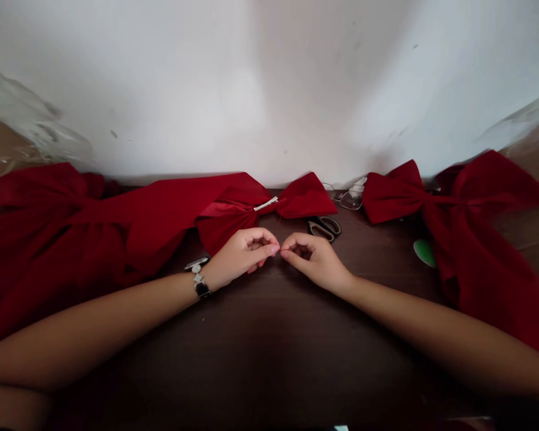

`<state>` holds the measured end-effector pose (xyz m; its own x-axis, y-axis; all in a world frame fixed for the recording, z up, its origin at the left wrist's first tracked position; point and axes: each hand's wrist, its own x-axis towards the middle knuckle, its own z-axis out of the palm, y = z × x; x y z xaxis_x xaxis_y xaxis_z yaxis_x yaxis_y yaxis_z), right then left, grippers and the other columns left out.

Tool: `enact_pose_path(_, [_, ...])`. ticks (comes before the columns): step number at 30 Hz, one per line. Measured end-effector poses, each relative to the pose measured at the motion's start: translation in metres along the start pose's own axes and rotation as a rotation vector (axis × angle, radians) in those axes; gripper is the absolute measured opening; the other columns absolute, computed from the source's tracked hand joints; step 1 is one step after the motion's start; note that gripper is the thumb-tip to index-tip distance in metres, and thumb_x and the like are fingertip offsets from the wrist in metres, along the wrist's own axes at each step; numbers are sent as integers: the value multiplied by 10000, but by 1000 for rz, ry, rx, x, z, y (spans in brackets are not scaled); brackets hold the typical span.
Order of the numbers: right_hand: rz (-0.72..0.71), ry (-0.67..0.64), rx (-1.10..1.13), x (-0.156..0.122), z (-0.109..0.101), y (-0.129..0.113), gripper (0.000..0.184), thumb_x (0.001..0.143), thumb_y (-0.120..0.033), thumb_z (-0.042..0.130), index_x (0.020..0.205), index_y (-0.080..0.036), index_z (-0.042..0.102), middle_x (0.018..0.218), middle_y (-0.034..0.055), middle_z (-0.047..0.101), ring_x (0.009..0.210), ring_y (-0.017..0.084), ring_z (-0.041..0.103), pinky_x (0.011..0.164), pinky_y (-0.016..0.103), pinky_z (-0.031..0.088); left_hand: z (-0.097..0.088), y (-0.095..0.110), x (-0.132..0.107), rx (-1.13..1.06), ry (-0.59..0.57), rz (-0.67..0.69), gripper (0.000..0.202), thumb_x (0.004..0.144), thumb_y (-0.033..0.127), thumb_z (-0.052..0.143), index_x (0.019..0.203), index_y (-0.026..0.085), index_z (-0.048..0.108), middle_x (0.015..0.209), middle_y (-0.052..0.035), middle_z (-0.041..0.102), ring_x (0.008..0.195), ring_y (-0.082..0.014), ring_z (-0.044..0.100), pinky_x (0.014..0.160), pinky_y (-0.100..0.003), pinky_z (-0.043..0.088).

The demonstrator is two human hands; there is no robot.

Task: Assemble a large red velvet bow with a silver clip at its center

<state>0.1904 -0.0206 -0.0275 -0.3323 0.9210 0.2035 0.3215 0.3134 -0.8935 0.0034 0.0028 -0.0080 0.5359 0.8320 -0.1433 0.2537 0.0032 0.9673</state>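
My left hand (pixel 247 254), with a bracelet (pixel 198 276) at its wrist, is closed in a pinch. My right hand (pixel 312 257) pinches too, and the fingertips of both hands meet over the table. Whatever lies between them is too small to make out; a hint of red shows there. Just beyond the hands lies a red fabric bow (pixel 308 196) with a pale metal clip (pixel 266 204) across its middle. A thin red thread hangs near the clip. Black-handled scissors (pixel 324 228) lie behind my right hand, partly under the bow.
More red bows lie on the left (pixel 54 197) and right (pixel 453 200), their long tails on the dark table (pixel 260 359). Eyeglasses (pixel 351 199) and a green round object (pixel 424 252) are near the right bow. A white wall (pixel 184 90) rises behind.
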Motion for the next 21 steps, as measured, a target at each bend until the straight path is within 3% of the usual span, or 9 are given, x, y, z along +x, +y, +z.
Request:
enact_pose_path(7, [-15, -18, -70, -1, 1, 1, 85, 807, -191, 570, 743, -163, 617, 633, -18, 564, 536, 81, 441, 510, 195, 357, -1, 1, 3, -93, 19, -31, 246, 750, 352, 667, 857, 137, 616, 627, 15, 557, 532, -73, 498, 398, -137, 397])
enact_pose_path(15, [-66, -16, -140, -1, 2, 0, 76, 793, -153, 559, 726, -171, 592, 631, -24, 554, 549, 87, 452, 528, 198, 360, -2, 3, 4, -214, 60, -45, 174, 732, 254, 658, 732, 132, 534, 778, -28, 632, 534, -48, 481, 410, -137, 406])
enact_pose_path(21, [-152, 16, -182, 2, 0, 1, 99, 834, -171, 540, 750, -177, 593, 708, 4, 607, 623, 113, 512, 583, 222, 396, -8, 0, 7, -339, 40, -98, 180, 727, 236, 676, 852, 127, 606, 760, -17, 634, 517, -35, 435, 430, -144, 372])
